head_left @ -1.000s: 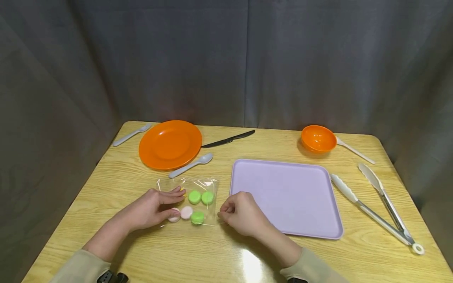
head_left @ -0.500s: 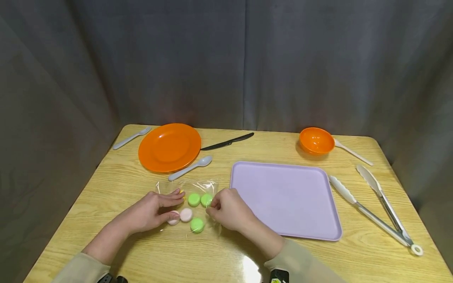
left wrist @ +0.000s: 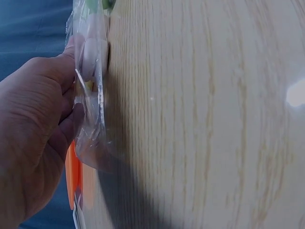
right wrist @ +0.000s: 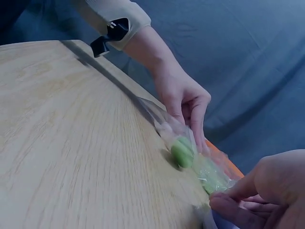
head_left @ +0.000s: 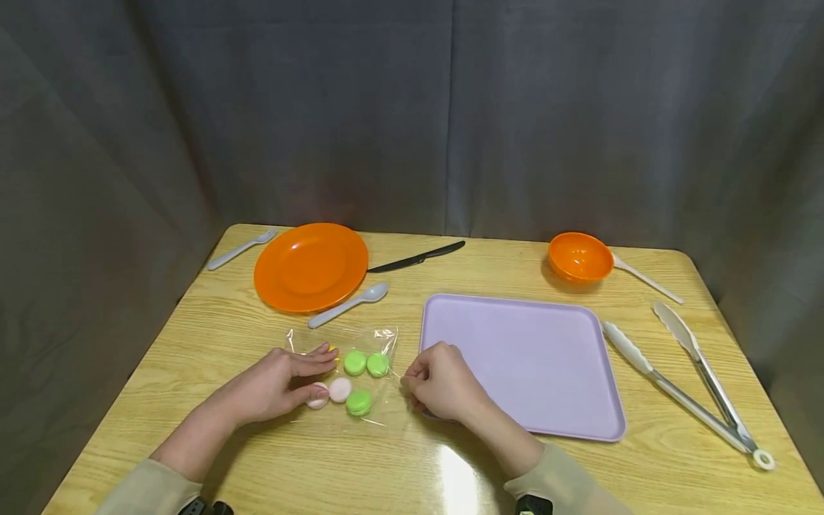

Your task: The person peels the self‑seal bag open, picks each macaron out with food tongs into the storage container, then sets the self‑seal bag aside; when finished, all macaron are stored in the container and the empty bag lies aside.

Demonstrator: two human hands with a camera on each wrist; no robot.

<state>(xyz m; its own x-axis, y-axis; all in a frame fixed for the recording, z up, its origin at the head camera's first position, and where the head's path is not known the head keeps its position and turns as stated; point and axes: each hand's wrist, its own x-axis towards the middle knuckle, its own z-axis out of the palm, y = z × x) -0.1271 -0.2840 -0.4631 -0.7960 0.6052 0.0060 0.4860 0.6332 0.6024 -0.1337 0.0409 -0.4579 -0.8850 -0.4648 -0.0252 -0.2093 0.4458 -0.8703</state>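
Note:
A clear plastic bag (head_left: 388, 336) lies on the table, holding green macarons (head_left: 355, 363), pink macarons (head_left: 340, 390) and something yellow (head_left: 332, 349) partly under the fingers. My left hand (head_left: 286, 383) rests on the bag's left part, fingers extended over it and thumb on a pink macaron. In the left wrist view the film (left wrist: 90, 114) bulges beside that hand. At the bag's right edge, my right hand (head_left: 445, 383) has thumb and forefinger pinched together on the film. The right wrist view shows this pinch (right wrist: 228, 195) close to a green macaron (right wrist: 182, 151).
A lilac tray (head_left: 521, 365) stands right of the bag, partly behind my right hand. Metal tongs (head_left: 692, 400) lie beyond it. At the back are an orange plate (head_left: 312, 267), an orange bowl (head_left: 580, 257), a black knife (head_left: 418, 257), a grey spoon (head_left: 347, 305) and a fork (head_left: 241, 250).
My right hand went left over the bag's right part half a second ago, then came back right to its edge. The lower green macaron tipped and shifted slightly. My left hand stayed in place.

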